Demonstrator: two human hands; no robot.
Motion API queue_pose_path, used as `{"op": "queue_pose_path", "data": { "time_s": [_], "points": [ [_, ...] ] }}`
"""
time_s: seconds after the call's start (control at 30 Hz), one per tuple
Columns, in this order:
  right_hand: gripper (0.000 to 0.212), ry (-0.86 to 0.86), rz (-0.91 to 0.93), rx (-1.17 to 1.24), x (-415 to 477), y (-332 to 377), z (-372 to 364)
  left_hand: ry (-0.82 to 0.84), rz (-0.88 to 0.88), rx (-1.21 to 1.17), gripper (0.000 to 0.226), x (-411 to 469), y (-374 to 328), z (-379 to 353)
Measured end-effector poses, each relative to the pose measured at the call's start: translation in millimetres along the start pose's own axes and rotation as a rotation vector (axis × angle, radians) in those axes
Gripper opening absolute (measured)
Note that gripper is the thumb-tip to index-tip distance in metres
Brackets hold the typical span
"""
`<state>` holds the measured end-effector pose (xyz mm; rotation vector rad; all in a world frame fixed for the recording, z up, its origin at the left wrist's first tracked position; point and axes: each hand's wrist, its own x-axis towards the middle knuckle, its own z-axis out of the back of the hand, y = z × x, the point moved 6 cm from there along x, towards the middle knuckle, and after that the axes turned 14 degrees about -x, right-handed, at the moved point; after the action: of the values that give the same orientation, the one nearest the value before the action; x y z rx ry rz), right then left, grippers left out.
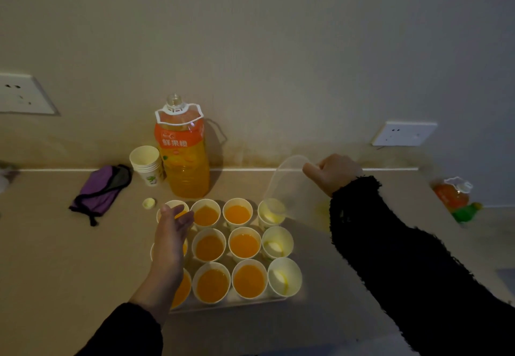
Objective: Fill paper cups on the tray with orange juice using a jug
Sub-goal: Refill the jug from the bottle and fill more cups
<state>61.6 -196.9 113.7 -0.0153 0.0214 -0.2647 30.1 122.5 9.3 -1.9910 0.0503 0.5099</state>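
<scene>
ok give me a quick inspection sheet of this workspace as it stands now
surface: tan countertop against a wall, dimly lit
job's things: clear tray holds twelve paper cups; the left three columns show orange juice, the right column looks unfilled; jug, clear, tilted over the far right cup; juice bottle stands uncapped behind the tray
clutter: cup stack, bottle cap, purple pouch, small orange bottle off to the right
fingers: left hand open above the left column; right hand has its fingers curled at the jug's rim
cables: nothing seen
surroundings: two wall sockets
</scene>
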Motion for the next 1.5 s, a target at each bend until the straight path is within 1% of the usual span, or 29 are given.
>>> {"op": "queue_pose_path", "data": {
  "time_s": [0.1, 0.2, 0.43, 0.9, 1.07, 1.5],
  "points": [
    [0.063, 0.024, -0.004, -0.088, 0.7, 0.8, -1.7, -0.031, 0.005, -0.012, 0.053, 2.7, 1.8, 10.7],
    [0.061, 0.046, -0.005, -0.151, 0.2, 1.0, -3.2, -0.078, 0.009, -0.044, 0.057, 6.8, 0.9, 20.7],
    [0.059, 0.075, 0.023, -0.253, -1.4, 9.8, -4.6, -0.084, -0.005, -0.104, 0.056, 8.4, -8.4, 27.0],
    [0.061, 0.043, 0.068, -0.333, -0.9, 23.3, -4.9, -0.079, -0.007, -0.108, 0.055, 8.6, -12.2, 28.3],
    [0.063, 0.039, 0.081, -0.36, 0.3, 28.0, -3.8, -0.089, 0.02, -0.099, 0.057, 9.5, -7.4, 29.2],
    [0.06, 0.032, 0.116, -0.435, 4.9, 38.0, -2.1, -0.058, 0.093, -0.075, 0.059, 5.1, -0.5, 25.0]
  ]
}}
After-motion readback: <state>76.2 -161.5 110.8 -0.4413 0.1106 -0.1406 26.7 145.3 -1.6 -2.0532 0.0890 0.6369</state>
